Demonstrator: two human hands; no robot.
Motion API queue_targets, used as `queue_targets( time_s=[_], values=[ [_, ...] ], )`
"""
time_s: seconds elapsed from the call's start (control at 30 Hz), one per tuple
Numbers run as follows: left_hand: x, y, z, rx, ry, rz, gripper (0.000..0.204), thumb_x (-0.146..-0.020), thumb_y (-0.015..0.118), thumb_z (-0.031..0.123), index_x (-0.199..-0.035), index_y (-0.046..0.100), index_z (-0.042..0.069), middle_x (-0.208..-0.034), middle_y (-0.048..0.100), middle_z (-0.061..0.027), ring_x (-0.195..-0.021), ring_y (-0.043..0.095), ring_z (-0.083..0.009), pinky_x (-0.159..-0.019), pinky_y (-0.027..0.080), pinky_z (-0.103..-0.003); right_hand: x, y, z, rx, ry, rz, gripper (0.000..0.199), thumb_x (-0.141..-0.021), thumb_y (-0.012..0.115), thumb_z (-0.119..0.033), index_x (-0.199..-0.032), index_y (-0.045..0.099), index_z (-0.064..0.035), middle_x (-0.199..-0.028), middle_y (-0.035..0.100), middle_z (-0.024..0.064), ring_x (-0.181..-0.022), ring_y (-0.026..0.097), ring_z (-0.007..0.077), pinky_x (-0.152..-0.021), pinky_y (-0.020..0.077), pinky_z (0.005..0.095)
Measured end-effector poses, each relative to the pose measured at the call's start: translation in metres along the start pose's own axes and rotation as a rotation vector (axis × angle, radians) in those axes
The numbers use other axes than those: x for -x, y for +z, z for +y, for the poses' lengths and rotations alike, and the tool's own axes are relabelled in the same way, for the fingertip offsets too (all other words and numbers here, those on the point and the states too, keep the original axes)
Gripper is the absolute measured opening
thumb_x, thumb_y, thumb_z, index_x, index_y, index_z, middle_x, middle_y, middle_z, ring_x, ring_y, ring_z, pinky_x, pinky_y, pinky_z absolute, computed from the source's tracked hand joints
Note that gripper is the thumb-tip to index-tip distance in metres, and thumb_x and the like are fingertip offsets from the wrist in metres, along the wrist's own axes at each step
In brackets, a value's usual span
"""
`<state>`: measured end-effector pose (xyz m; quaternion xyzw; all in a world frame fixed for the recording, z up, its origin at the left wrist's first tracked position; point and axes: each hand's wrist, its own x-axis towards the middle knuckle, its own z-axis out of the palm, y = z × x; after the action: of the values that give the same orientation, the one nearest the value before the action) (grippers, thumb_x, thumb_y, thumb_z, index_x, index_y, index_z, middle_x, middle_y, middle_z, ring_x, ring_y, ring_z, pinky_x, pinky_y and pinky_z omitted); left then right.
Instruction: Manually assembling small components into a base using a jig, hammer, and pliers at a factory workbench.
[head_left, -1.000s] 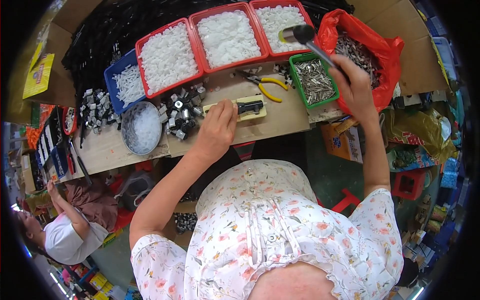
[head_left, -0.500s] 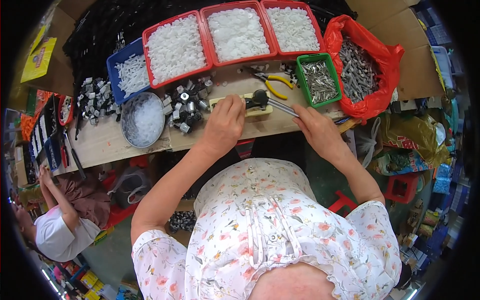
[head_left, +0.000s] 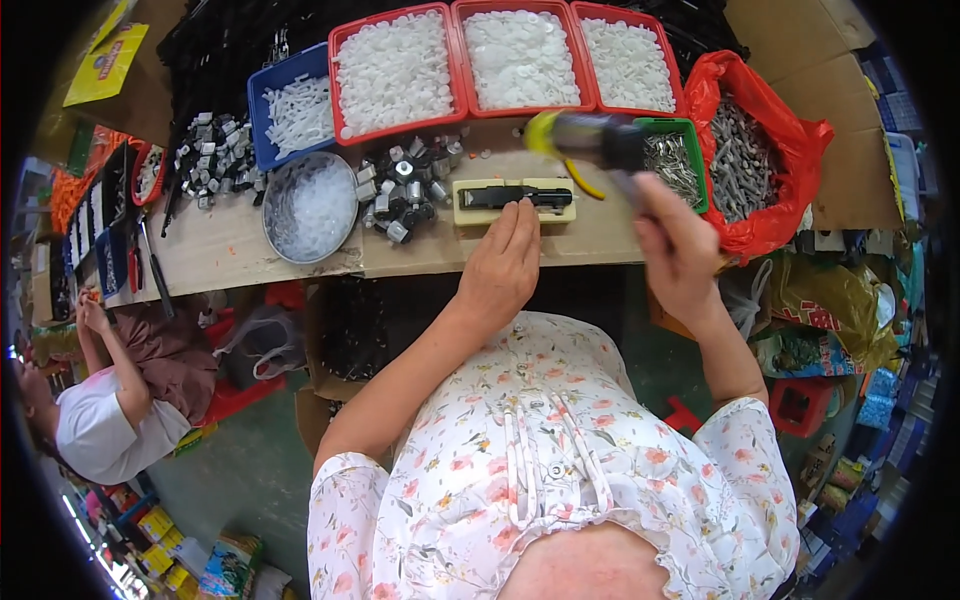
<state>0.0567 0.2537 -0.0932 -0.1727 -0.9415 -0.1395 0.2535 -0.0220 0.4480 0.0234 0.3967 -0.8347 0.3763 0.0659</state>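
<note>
A pale yellow block [head_left: 515,200] lies on the cardboard-covered bench [head_left: 230,245] with a black part set along its top. My left hand [head_left: 503,262] rests with its fingertips at the block's near edge, fingers together and holding nothing. My right hand [head_left: 673,240] is raised to the right of the block. It grips the handle of a hammer-like tool [head_left: 588,137]. The tool's dark head and yellow end are blurred above the block's right end.
Three red trays [head_left: 517,58] of white pieces and a blue tray [head_left: 290,110] line the back. A round metal bowl [head_left: 310,207], a heap of black and silver parts [head_left: 405,185], a green tray of pins [head_left: 672,160] and a red bag [head_left: 765,160] surround the block. Another person [head_left: 110,400] sits lower left.
My right hand dropped the tool onto the block half a second ago and has now lifted it again. My left hand stayed at the block.
</note>
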Motion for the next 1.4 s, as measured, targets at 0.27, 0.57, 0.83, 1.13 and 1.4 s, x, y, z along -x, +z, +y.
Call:
queue_targets(
  time_s=[0.27,0.57,0.83,1.13,1.4],
  values=[
    [0.004,0.0,0.0,-0.011,0.049,0.029,0.041,-0.085,0.066,0.007,-0.118,0.06,-0.016,-0.126,0.057,-0.0251,-0.117,0.057,-0.0381,-0.097,0.051,-0.04,-0.003,0.013,0.002,0.083,0.046,-0.144,0.039,-0.092,0.064,-0.002,-0.13,0.061,-0.0081,-0.085,0.062,0.0177,-0.074,0.064,0.0349,-0.066,0.0517,0.0401],
    [0.004,-0.01,-0.01,0.186,-0.042,0.064,0.037,-0.084,0.067,0.006,-0.113,0.062,-0.015,-0.126,0.06,-0.0243,-0.117,0.059,-0.0364,-0.098,0.051,-0.037,-0.002,0.007,0.005,0.063,0.04,-0.176,0.037,-0.092,0.063,0.0,-0.129,0.06,-0.0032,-0.087,0.063,0.0183,-0.072,0.063,0.032,-0.066,0.0508,0.0371],
    [0.01,-0.015,-0.02,0.093,-0.096,0.099,0.027,-0.084,0.067,0.003,-0.107,0.067,-0.011,-0.122,0.064,-0.02,-0.115,0.061,-0.0347,-0.092,0.055,-0.038,0.011,0.002,0.006,0.044,0.103,-0.107,0.037,-0.092,0.065,-0.005,-0.129,0.06,-0.0048,-0.083,0.061,0.0166,-0.072,0.063,0.0346,-0.064,0.0493,0.042],
    [-0.008,-0.025,-0.024,0.139,-0.074,0.094,0.026,-0.082,0.067,0.001,-0.105,0.067,-0.011,-0.117,0.065,-0.0204,-0.111,0.062,-0.0356,-0.091,0.054,-0.04,0.036,-0.003,0.016,0.055,0.13,-0.119,0.037,-0.092,0.064,-0.004,-0.128,0.061,-0.0057,-0.084,0.061,0.0157,-0.071,0.063,0.0341,-0.063,0.0485,0.0422],
    [-0.018,-0.009,-0.029,0.13,-0.026,0.092,0.024,-0.082,0.071,0.001,-0.103,0.067,-0.01,-0.11,0.065,-0.0205,-0.106,0.064,-0.0353,-0.089,0.054,-0.04,0.043,-0.015,0.019,0.08,0.166,-0.051,0.033,-0.091,0.062,0.0,-0.124,0.063,0.0002,-0.092,0.066,0.0187,-0.075,0.065,0.0315,-0.066,0.0499,0.0386]
  ],
)
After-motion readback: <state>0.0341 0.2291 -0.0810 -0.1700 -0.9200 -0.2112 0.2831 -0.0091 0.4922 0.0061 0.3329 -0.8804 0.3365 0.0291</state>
